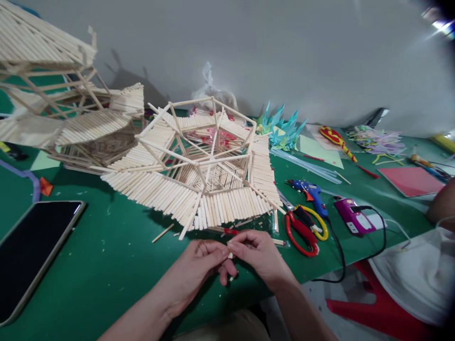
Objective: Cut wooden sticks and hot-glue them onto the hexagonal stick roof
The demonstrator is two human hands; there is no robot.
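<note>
Left hand and right hand: positioned at the near edge of the green bench, fingertips of both meeting. Fingers of both hands: clamped on a small pale wood piece. Stick model: located just beyond the hands, between them and the bench's far edge. Red-and-yellow-handled scissors: right of the right hand, lying beside the blue glue gun. Phone: at the bench's near left.

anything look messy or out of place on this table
Just a little mess: small pale bits are scattered on the green tabletop, and one loose stick lies by itself in front of the stick structure. They look like stray scraps; nothing else clearly stands out.
</note>
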